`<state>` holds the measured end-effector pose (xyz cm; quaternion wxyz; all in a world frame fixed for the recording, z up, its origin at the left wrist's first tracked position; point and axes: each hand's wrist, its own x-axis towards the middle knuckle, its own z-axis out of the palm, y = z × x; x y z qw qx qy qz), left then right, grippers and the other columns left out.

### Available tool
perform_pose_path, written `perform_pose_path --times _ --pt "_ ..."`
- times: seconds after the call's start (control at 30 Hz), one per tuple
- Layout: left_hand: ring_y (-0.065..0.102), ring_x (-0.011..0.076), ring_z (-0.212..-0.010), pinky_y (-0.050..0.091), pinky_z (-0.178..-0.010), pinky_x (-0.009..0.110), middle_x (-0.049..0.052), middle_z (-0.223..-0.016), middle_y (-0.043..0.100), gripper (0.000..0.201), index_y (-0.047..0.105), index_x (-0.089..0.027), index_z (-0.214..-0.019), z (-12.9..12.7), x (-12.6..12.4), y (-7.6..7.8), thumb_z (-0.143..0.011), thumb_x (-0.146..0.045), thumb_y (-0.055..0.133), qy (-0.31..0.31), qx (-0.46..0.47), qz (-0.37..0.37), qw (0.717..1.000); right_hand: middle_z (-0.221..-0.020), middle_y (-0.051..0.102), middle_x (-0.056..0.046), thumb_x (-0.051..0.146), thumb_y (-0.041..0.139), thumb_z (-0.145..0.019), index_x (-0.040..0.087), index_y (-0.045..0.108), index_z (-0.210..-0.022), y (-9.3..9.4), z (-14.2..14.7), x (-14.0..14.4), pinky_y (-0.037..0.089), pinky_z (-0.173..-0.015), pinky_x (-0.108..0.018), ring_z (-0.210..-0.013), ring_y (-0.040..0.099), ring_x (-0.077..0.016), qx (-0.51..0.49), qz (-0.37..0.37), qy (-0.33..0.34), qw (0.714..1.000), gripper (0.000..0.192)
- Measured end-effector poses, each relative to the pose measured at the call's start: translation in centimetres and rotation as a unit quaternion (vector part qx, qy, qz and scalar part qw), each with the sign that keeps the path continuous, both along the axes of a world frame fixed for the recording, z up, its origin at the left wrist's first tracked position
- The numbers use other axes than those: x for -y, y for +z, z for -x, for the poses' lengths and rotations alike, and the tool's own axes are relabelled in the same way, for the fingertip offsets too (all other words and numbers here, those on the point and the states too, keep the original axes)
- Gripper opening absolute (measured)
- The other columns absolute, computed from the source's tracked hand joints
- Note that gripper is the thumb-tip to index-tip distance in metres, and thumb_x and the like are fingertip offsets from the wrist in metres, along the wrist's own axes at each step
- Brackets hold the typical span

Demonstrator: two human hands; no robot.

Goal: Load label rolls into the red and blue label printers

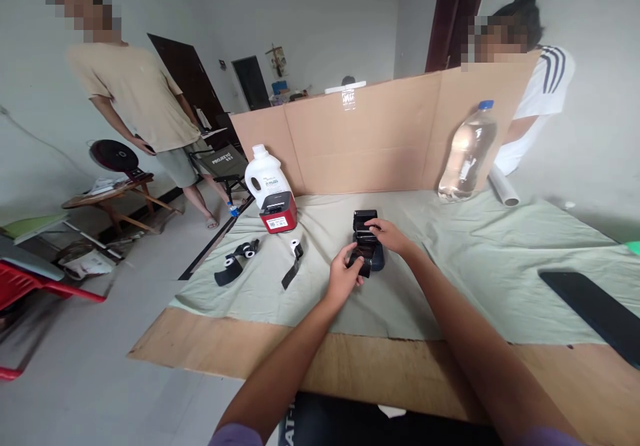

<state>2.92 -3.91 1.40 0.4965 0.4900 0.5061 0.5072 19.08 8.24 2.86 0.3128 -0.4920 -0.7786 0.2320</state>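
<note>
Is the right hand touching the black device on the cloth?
Touching. The head view shows the right hand with fingers resting on top of the black device.

Glossy black plastic device [367,243], matt green cloth [450,259], bare plywood tabletop [210,346], cardboard screen [380,136]

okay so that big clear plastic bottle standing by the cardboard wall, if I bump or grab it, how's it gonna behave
The clear bottle looks nearly full, so it is probably heavy for its size. It is tall and narrow and seems to lean against the cardboard wall, so a sideways push may tip it. Once down, its round body would likely roll on the cloth.
</note>
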Motion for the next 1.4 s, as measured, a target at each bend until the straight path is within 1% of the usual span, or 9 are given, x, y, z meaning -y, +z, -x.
perform_pose_path --times 0.17,0.3,0.47,0.6,0.73,0.83,1.03,1.23,1.4 --pt "0.049 0.0075 -0.036 0.04 -0.036 0.02 -0.007 -0.06 0.055 0.063 0.054 -0.018 -0.134 -0.4 0.1 -0.4 -0.081 -0.047 0.07 -0.007 0.005 -0.008 1.0 -0.123 0.07 -0.009 0.016 0.049 -0.093 0.022 0.07 -0.115 -0.3 0.4 0.4 0.04 -0.105 -0.048 -0.12 0.058 -0.0275 0.116 -0.021 -0.048 0.992 0.031" --pt "0.049 0.0069 -0.035 0.038 -0.035 0.019 -0.008 -0.06 0.055 0.061 0.054 -0.016 -0.133 -0.6 0.1 -0.7 -0.081 -0.043 0.069 -0.012 0.012 -0.001 1.0 -0.122 0.066 -0.014 0.015 0.056 -0.086 0.019 0.072 -0.103 -0.3 0.9 1.0 0.038 -0.101 -0.05 -0.119 0.053 -0.0338 0.157 -0.028 -0.096 0.983 0.024" --pt "0.05 0.0075 -0.036 0.037 -0.036 0.019 -0.007 -0.058 0.054 0.048 0.062 -0.016 -0.122 -0.5 0.0 -0.8 -0.082 -0.041 0.069 -0.016 -0.008 -0.009 1.0 -0.13 0.058 -0.022 0.026 0.057 -0.088 0.01 0.055 -0.129 -0.1 1.2 0.7 0.04 -0.1 -0.045 -0.119 0.052 -0.0335 0.084 -0.07 -0.199 0.974 0.044" --pt "0.051 0.0082 -0.038 0.034 -0.038 0.019 -0.005 -0.054 0.055 0.031 0.072 -0.017 -0.102 -0.5 0.2 -1.0 -0.083 -0.041 0.067 -0.044 -0.044 -0.033 0.998 -0.132 0.061 -0.017 0.028 0.049 -0.092 0.013 0.049 -0.138 0.1 0.3 -0.3 0.044 -0.098 -0.039 -0.105 0.06 -0.0242 -0.058 -0.057 -0.122 0.989 0.049" --pt "0.052 0.0074 -0.038 0.036 -0.04 0.019 -0.003 -0.058 0.059 0.027 0.074 -0.017 -0.095 -0.5 0.4 -1.3 -0.082 -0.04 0.067 -0.07 -0.041 -0.053 0.995 -0.116 0.066 -0.011 0.026 0.054 -0.088 0.015 0.066 -0.111 0.9 -1.0 -0.7 0.049 -0.09 -0.036 -0.086 0.062 -0.0186 -0.062 -0.05 -0.064 0.995 0.028" --pt "0.051 0.0063 -0.038 0.036 -0.04 0.019 -0.003 -0.061 0.062 0.028 0.075 -0.016 -0.094 -0.4 0.4 -1.3 -0.081 -0.04 0.068 -0.07 -0.031 -0.057 0.995 -0.109 0.065 -0.009 0.02 0.062 -0.081 0.016 0.069 -0.101 1.8 -1.9 -0.3 0.05 -0.086 -0.033 -0.081 0.061 -0.0164 -0.016 -0.018 -0.017 1.0 0.021" --pt "0.051 0.0066 -0.038 0.036 -0.04 0.018 -0.003 -0.059 0.06 0.031 0.075 -0.014 -0.093 -0.3 0.5 -1.1 -0.08 -0.042 0.07 -0.067 -0.037 -0.056 0.996 -0.108 0.067 -0.007 0.02 0.073 -0.075 0.021 0.075 -0.097 3.0 -2.3 0.5 0.049 -0.09 -0.031 -0.097 0.062 -0.0208 0.067 0.065 0.064 0.994 0.022" --pt "0.052 0.0068 -0.038 0.035 -0.04 0.018 -0.002 -0.06 0.061 0.029 0.075 -0.013 -0.093 -0.3 0.4 -1.3 -0.081 -0.039 0.068 -0.077 -0.032 -0.062 0.995 -0.112 0.068 -0.008 0.023 0.079 -0.069 0.021 0.07 -0.111 1.9 -1.6 0.2 0.05 -0.083 -0.03 -0.088 0.064 -0.0191 0.003 0.177 -0.04 0.983 0.042" --pt "0.053 0.0066 -0.039 0.036 -0.041 0.018 -0.002 -0.061 0.062 0.026 0.075 -0.013 -0.093 -0.5 0.7 -1.0 -0.082 -0.034 0.066 -0.08 -0.027 -0.069 0.994 -0.093 0.071 -0.005 0.038 0.079 -0.072 0.027 0.059 -0.129 1.5 -1.8 0.4 0.049 -0.071 -0.033 -0.079 0.064 -0.0214 -0.004 0.3 -0.075 0.951 0.061"
